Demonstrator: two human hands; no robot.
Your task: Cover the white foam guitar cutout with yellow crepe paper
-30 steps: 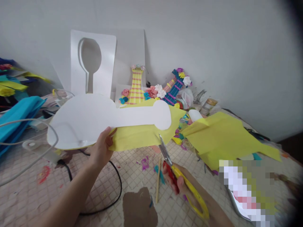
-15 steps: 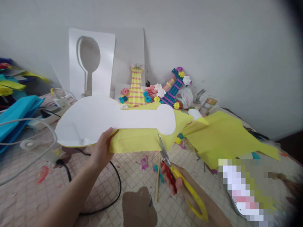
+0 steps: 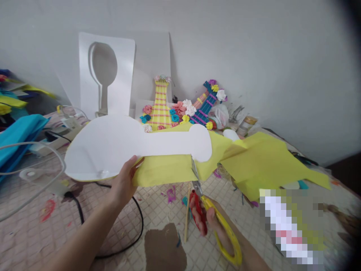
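My left hand (image 3: 125, 178) grips the lower edge of a white guitar-shaped cutout (image 3: 107, 145) backed by yellow paper (image 3: 165, 169). The cutout lies sideways, its rounded body at left and its small head at right. In my right hand (image 3: 210, 220) are scissors (image 3: 225, 233) with one yellow and one red handle. Their blades reach up into the yellow paper just below the point where the neck meets the head. My right fingers wrap through the handles.
Behind stand a white board (image 3: 124, 75) with a guitar-shaped opening and two decorated guitar shapes, one yellow (image 3: 161, 101) and one blue (image 3: 204, 111). Yellow paper (image 3: 259, 162) spreads at right. A wooden stick (image 3: 187, 218), a brown piece (image 3: 165, 248) and a black cable (image 3: 142, 222) lie in front.
The scissors have moved slightly up and left, their blades now further into the yellow paper at the neck's end. My left hand keeps its grip on the cutout.
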